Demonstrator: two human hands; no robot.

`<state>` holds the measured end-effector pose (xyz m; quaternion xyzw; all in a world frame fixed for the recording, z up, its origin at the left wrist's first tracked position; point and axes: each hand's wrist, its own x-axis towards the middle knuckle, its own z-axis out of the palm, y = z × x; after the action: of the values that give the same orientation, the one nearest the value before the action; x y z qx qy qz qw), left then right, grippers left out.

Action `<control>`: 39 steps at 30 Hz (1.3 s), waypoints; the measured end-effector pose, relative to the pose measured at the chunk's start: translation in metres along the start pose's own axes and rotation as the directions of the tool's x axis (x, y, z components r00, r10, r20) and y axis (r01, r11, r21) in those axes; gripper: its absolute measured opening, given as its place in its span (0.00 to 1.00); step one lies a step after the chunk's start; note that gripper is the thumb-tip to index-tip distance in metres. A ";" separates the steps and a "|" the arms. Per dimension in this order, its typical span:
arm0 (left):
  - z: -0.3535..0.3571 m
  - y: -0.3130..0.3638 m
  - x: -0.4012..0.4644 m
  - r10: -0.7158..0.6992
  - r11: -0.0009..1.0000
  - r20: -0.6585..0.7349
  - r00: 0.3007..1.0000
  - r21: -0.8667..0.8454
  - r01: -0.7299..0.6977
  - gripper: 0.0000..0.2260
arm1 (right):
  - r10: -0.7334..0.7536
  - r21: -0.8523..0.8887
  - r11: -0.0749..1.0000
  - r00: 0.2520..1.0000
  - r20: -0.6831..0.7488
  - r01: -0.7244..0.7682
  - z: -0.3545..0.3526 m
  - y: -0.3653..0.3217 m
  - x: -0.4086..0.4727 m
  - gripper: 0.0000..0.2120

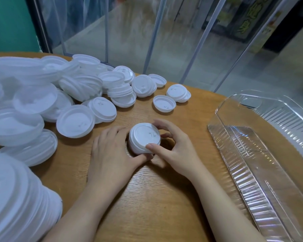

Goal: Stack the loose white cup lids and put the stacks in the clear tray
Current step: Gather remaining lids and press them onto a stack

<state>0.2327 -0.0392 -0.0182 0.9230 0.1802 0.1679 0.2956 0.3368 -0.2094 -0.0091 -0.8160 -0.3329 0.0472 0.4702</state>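
Centrally on tabletop [156, 198]: lid stack [144, 140] gripped between both hands, left hand [112, 149] and right hand [175, 151] fingers curled round it. Tray [252, 151] right, loose lids [59, 95] left.

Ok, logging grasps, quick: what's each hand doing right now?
Left hand: curled round the short stack of white plastic cup lids, holding it.
Right hand: also gripping that stack, thumb on its top rim.
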 end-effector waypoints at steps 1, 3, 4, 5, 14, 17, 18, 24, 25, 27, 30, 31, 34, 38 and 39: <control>0.000 0.000 0.000 0.001 1.000 -0.006 1.000 -0.007 -0.001 0.35 | 0.002 0.003 1.000 1.000 -0.006 -0.002 0.001 0.000 0.000 0.30; 0.000 0.002 0.000 0.002 1.000 -0.013 1.000 -0.012 -0.002 0.34 | 0.001 0.005 1.000 1.000 -0.017 -0.001 0.003 0.001 0.001 0.31; 0.000 0.002 0.000 0.001 1.000 -0.013 1.000 -0.013 -0.001 0.34 | 0.002 0.004 1.000 1.000 -0.023 -0.002 0.003 0.001 0.001 0.32; 0.000 0.002 0.000 -0.001 1.000 -0.010 1.000 -0.014 0.001 0.34 | 0.006 0.005 1.000 1.000 -0.025 -0.006 0.004 0.001 0.001 0.32; -0.001 0.001 0.000 -0.006 1.000 0.002 1.000 -0.014 0.006 0.34 | 0.043 -0.030 0.999 0.999 0.016 -0.043 0.002 0.001 0.001 0.32; -0.001 0.001 0.000 -0.013 1.000 0.009 1.000 -0.008 0.013 0.35 | 0.027 -0.050 0.998 0.999 0.029 -0.025 0.003 0.000 0.000 0.32; -0.001 0.002 0.000 -0.014 1.000 0.006 1.000 -0.003 0.014 0.35 | 0.017 -0.055 0.998 0.999 0.034 -0.015 0.003 0.001 0.000 0.32; -0.003 0.004 -0.002 -0.039 0.999 0.017 0.999 -0.023 0.040 0.45 | -0.144 -0.240 0.967 0.961 -0.235 0.086 -0.007 0.022 0.012 0.20; -0.004 0.004 -0.002 -0.037 0.999 0.017 0.999 -0.028 0.038 0.45 | -0.163 -0.313 0.947 0.943 -0.289 0.067 -0.011 0.031 0.020 0.18; -0.004 0.005 -0.002 -0.020 0.999 0.008 1.000 -0.043 0.021 0.43 | -0.166 -0.427 0.904 0.933 -0.320 0.015 -0.018 0.045 0.037 0.19; -0.004 0.005 -0.002 -0.010 0.997 0.000 1.000 -0.070 0.010 0.42 | -0.138 -0.532 0.847 0.959 -0.246 -0.014 -0.023 0.055 0.057 0.21; -0.003 0.004 -0.003 -0.008 0.997 -0.002 1.000 -0.075 0.008 0.42 | -0.127 -0.542 0.840 0.965 -0.228 -0.017 -0.023 0.056 0.061 0.21; -0.002 0.002 -0.002 0.001 0.998 -0.001 1.000 -0.067 -0.001 0.40 | -0.069 -0.539 0.841 0.981 -0.179 -0.040 -0.023 0.058 0.067 0.21; 0.000 0.000 -0.002 0.005 0.997 -0.006 1.000 -0.071 -0.006 0.37 | -0.093 -0.569 0.823 0.983 -0.158 -0.014 -0.023 0.063 0.067 0.16; 0.000 -0.001 -0.001 0.011 0.997 -0.006 1.000 -0.079 -0.011 0.36 | -0.101 -0.572 0.820 0.982 -0.156 -0.007 -0.023 0.062 0.066 0.15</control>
<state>0.2313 -0.0394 -0.0188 0.9112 0.1691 0.1790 0.3302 0.4278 -0.2088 -0.0302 -0.9114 -0.3082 -0.1401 0.2338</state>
